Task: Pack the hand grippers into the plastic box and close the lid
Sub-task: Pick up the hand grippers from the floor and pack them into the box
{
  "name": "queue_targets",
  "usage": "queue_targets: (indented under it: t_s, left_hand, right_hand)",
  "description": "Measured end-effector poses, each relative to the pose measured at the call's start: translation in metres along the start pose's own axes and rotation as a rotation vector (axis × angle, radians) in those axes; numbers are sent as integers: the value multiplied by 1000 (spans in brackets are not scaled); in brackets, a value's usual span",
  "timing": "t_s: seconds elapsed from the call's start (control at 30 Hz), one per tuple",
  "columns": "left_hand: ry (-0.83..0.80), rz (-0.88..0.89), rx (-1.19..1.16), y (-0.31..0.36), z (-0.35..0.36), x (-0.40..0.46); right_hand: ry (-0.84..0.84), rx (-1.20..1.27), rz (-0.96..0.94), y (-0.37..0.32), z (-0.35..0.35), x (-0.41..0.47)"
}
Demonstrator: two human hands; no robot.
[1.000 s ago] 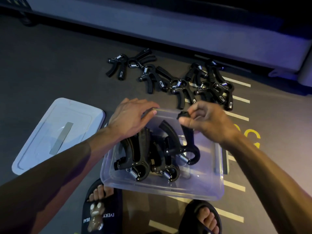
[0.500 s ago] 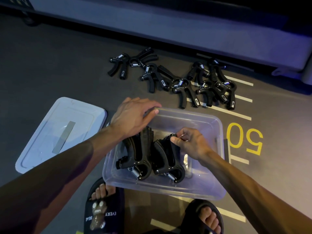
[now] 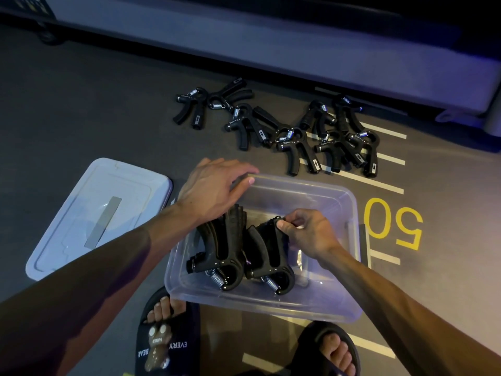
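This looks like a gym or training hall. The floor (image 3: 81, 109) is dark rubber-like matting painted with white lines (image 3: 371, 183) and a yellow "50" (image 3: 393, 223) at 3 o'clock, like a marked sprint or sled lane. A heap of hand grippers (image 3: 284, 126) lies at 12 o'clock. Behind it runs a long, low grey base (image 3: 244, 42), perhaps a machine's. The lighting is dim and bluish.

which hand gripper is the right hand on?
The rightmost hand gripper in the plastic box: the right hand pinches the top of its handle. The packed ones left of it and the loose ones on the floor are untouched.
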State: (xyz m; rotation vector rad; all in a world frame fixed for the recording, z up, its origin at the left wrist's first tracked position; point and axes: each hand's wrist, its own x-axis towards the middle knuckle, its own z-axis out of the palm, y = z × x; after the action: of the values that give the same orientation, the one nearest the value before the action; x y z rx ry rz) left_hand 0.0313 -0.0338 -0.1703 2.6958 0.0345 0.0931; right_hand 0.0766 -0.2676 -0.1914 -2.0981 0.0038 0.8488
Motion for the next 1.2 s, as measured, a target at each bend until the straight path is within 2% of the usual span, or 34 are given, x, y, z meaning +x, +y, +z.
queue_targets:
  t_s: [0.1, 0.2, 0.37, 0.47, 0.57, 0.7, 0.93, 1.2]
  left_hand:
    - [2, 4, 2, -1, 0, 0]
    - [0, 3, -3, -1, 0, 0]
    - [3, 5, -5, -1, 1, 0]
    - [-2, 7, 0, -1, 1, 0]
    - [1, 11, 3, -2, 0, 1]
    - [5, 15, 10, -2, 2, 1]
    - [7, 13, 6, -1, 2, 0]
    - [10, 6, -6, 0, 0, 0]
  right_hand:
    - [10, -55, -4, -3, 2, -1]
    - [-32, -294, 22, -5, 3, -2]
    - [-284, -529, 162, -3, 6, -12]
    - [-349, -527, 225, -1, 9, -21]
    - [-327, -597, 170, -4, 12, -24]
    - [-366, -568, 202, -8, 12, -24]
    - [-415, -699, 181, -1, 17, -23]
    - [-376, -661, 188, 5, 10, -16]
